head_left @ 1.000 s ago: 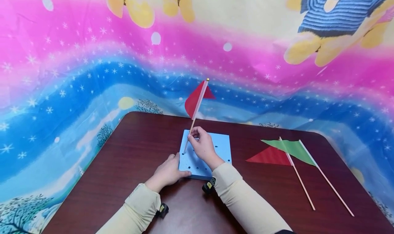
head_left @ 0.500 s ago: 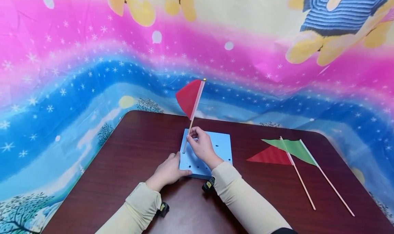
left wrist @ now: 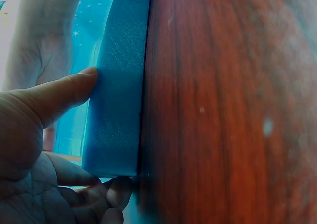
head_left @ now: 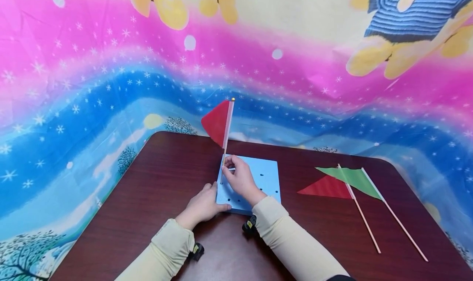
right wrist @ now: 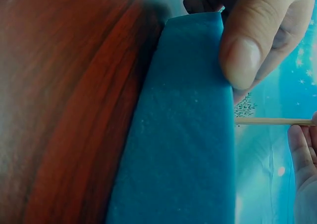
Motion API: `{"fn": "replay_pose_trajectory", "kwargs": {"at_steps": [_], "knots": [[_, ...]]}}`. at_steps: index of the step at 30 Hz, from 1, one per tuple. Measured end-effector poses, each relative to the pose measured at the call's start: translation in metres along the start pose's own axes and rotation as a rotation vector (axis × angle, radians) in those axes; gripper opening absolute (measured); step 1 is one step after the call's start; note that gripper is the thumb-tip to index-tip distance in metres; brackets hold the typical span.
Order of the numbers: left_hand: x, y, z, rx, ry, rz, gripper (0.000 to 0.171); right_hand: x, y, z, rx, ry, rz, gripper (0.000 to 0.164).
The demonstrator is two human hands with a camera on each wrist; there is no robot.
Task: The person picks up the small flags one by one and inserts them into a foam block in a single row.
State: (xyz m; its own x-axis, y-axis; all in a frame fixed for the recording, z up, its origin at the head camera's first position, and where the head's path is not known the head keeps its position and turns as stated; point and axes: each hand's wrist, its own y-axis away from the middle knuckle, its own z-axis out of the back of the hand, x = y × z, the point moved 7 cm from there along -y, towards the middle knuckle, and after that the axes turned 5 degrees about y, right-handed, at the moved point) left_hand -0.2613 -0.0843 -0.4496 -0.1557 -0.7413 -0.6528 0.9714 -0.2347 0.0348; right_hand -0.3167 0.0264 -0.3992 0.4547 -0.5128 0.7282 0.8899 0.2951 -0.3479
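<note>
A red flag point(head_left: 216, 123) on a thin wooden stick point(right wrist: 272, 121) stands nearly upright above a blue block point(head_left: 255, 166). My right hand point(head_left: 240, 178) pinches the stick low down between thumb and fingertips. The stick's lower end meets a hole near the block's left edge; how deep it sits I cannot tell. My left hand point(head_left: 201, 205) grips the block's near left corner, its thumb point(left wrist: 74, 90) against the near edge and its fingers around the left side. Several small dark holes dot the block's top, some hidden under the right hand.
On the right of the brown table point(head_left: 148, 182) lie a second red flag point(head_left: 329, 187) and a green flag point(head_left: 360, 181), overlapping, their sticks pointing toward the near right. A patterned cloth backdrop point(head_left: 111, 92) hangs behind the table.
The flag's top has swung left, so the stick leans less. Its red cloth now spreads to the left. The right hand has shifted slightly lower; the left hand keeps its place on the block.
</note>
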Motion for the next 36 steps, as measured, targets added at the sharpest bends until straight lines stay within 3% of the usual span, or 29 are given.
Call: {"fn": "replay_pose_trajectory", "kwargs": {"at_steps": [14, 36], "knots": [[-0.0013, -0.0008, 0.0017, -0.012, 0.015, -0.024, 0.09, 0.0054, 0.0013, -0.0019, 0.014, 0.044, 0.046, 0.007], [-0.0002, 0.0033, -0.0014, -0.006, 0.02, 0.003, 0.094, -0.0011, 0.0078, -0.0012, 0.056, -0.051, -0.018, 0.01]]}}
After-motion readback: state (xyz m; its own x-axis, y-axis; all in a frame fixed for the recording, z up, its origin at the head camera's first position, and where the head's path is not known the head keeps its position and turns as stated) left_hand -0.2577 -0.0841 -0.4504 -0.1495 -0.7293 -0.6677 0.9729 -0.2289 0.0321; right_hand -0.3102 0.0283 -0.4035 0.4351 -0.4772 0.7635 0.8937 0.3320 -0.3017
